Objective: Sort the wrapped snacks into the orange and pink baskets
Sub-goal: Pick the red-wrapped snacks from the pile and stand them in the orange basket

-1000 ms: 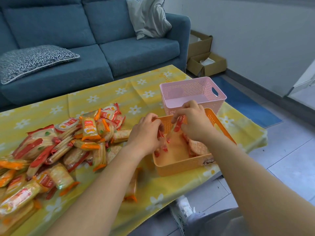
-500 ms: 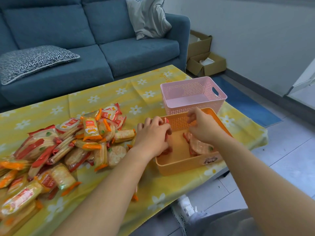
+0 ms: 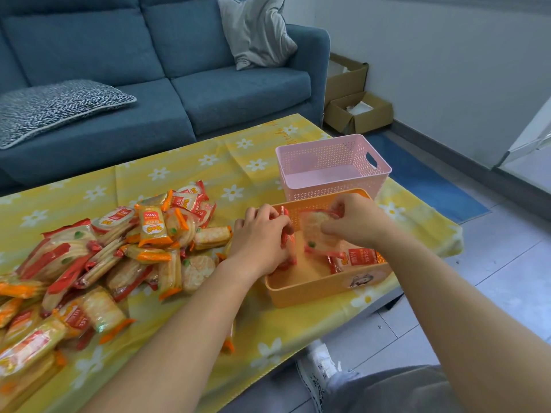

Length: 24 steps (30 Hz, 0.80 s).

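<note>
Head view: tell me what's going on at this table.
A person is sorting wrapped snacks. The left hand grips a red-edged pack inside the orange basket, the right hand holds a clear cracker pack above it, where a labelled pack already lies. The pink basket behind shows nothing inside. A big pile waits on the yellow cloth.

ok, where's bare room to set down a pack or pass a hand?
Pink basket is bare inside. Cloth is free between pile and pink basket, and along the near edge before the orange basket. Orange basket: front-left floor bare; right side holds packs, and left hand and right hand, each gripping a pack, crowd above it. Pile fills the left.
</note>
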Tool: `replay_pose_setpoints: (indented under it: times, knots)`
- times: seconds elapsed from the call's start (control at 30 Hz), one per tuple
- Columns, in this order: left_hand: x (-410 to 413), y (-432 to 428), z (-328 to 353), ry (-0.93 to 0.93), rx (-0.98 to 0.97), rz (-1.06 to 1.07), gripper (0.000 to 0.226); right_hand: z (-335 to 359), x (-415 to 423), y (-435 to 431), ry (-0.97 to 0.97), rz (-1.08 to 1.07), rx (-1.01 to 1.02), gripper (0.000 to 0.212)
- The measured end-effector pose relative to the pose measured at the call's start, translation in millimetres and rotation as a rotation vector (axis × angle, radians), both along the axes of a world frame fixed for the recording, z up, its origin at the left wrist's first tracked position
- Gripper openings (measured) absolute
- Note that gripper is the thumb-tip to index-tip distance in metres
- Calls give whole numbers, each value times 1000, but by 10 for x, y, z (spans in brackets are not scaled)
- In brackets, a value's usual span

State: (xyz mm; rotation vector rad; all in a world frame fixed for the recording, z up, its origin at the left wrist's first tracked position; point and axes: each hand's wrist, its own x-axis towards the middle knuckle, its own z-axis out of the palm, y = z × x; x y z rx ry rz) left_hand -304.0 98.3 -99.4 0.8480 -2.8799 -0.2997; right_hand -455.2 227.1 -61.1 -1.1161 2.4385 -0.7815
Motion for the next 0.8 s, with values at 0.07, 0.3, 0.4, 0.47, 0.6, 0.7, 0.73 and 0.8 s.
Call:
replay_pose_setpoints:
  times: [0.07, 0.3, 0.4, 0.47, 0.6, 0.7, 0.73, 0.8]
  knots:
    - [-1, 0, -24, -6, 10, 10, 33, -47, 69, -45, 10, -84, -51, 28]
    - [-3, 44, -7, 22, -75, -100, 74, -237, 266, -227, -192, 10, 4, 27]
    - [21, 15, -23, -31, -81, -137, 62, -173, 105, -144, -283, 99, 88, 17]
    - [26, 16, -33, -39, -98, -146, 51, -189, -70, -31, -108, -5, 108, 25]
    - [14, 41, -36, -25, -92, -127, 47, -350, -160, 55, 188, -78, 237, 30]
    - [29, 50, -53, 10, -56, -104, 42, -432, -14, -17, 261, -39, 456, 50]
    - [35, 51, -58, 14, -54, -101, 41, -446, 7, -41, 292, -53, 506, 64]
    - [32, 50, -59, 3, -61, -101, 42, -446, 34, -80, 310, -98, 550, 85]
